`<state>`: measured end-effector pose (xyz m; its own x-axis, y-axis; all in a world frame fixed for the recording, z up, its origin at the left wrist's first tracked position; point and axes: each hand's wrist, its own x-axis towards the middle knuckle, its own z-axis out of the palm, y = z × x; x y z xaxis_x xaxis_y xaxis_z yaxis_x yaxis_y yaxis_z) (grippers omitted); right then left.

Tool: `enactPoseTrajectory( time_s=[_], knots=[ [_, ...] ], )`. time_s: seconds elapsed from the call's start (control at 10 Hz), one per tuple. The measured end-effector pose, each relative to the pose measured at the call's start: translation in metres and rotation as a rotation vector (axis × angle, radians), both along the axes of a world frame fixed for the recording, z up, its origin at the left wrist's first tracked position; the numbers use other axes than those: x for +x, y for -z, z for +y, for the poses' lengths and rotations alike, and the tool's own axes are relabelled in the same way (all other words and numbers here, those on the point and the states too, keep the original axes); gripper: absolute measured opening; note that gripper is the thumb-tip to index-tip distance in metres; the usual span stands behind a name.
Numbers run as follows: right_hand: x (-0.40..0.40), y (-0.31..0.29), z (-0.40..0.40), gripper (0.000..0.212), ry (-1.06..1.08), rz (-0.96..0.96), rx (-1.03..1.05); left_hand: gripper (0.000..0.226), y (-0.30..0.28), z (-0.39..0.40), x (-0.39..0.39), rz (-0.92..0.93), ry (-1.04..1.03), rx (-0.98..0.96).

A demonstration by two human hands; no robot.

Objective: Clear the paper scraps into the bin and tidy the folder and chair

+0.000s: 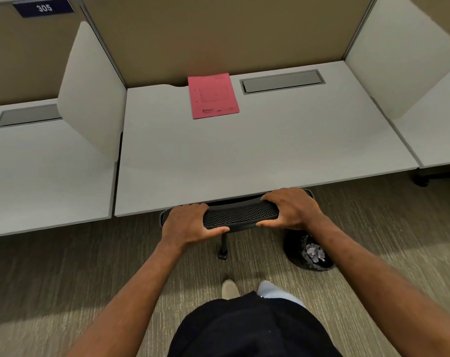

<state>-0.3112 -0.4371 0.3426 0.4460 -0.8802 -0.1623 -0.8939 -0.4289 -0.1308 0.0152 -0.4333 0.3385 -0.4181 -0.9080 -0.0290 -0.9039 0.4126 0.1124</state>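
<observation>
The black mesh chair back (240, 213) sticks out from under the white desk (257, 155), its seat hidden beneath the desktop. My left hand (186, 222) grips the left end of the chair back and my right hand (292, 208) grips the right end. A pink folder (213, 96) lies flat at the back of the desk against the beige partition. On the floor to the right of the chair stands a black-lined bin (310, 253) holding several pale paper scraps, partly hidden by my right forearm.
White side dividers (95, 99) close the desk in on both sides. A grey cable tray lid (283, 81) sits at the back right. One chair leg with a caster (223, 249) shows on the carpet. My feet (230, 288) stand just behind it.
</observation>
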Motion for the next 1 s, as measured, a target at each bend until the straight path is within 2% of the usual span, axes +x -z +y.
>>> enactPoseTrajectory(
  time_s=[0.3,0.5,0.7,1.0],
  knots=[
    [-0.002,-0.002,0.001,0.090,0.015,-0.026,0.016,0.091,0.000,-0.003,0.000,0.031,-0.011,0.098],
    [-0.005,-0.010,-0.002,0.098,0.093,-0.154,0.162,0.091,-0.004,-0.015,0.004,0.153,-0.034,0.257],
    [-0.001,-0.022,-0.022,0.090,0.192,-0.161,0.256,0.089,-0.017,-0.045,0.001,0.036,-0.094,0.334],
    [-0.010,-0.043,-0.050,0.083,0.284,-0.028,0.257,0.077,-0.046,-0.076,-0.004,-0.123,-0.189,0.167]
  ],
)
